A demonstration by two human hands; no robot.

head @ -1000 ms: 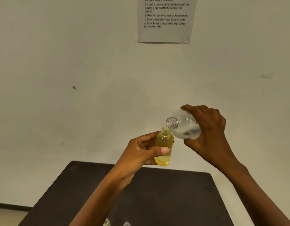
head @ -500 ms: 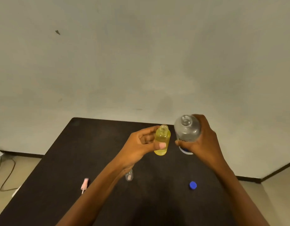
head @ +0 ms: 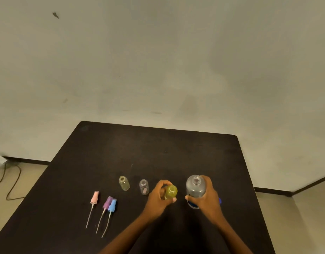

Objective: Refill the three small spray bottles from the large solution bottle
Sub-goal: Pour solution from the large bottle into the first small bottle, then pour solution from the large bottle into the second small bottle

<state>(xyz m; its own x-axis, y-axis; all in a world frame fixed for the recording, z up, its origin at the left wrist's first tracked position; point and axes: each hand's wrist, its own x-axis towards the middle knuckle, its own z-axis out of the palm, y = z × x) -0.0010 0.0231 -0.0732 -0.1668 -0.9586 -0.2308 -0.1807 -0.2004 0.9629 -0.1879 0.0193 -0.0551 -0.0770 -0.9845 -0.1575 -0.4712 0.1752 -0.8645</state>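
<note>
My left hand (head: 159,197) grips a small yellow bottle (head: 171,191), upright and uncapped, low over the black table (head: 121,153). My right hand (head: 207,197) holds the large clear solution bottle (head: 195,186), upright with its mouth open, at table level just right of the yellow one. Two more small open bottles stand to the left: a pale yellowish one (head: 124,183) and a clear one (head: 144,187).
Three spray tops with long tubes lie at the front left: pink (head: 94,197), purple (head: 107,202) and blue (head: 112,205). A blue cap (head: 219,200) peeks out behind my right hand. A cable (head: 11,180) trails on the floor at left.
Both hands came down from in front of the wall to the table. The large bottle went from tilted over the yellow bottle to upright. My view dropped, bringing in the other bottles and spray tops.
</note>
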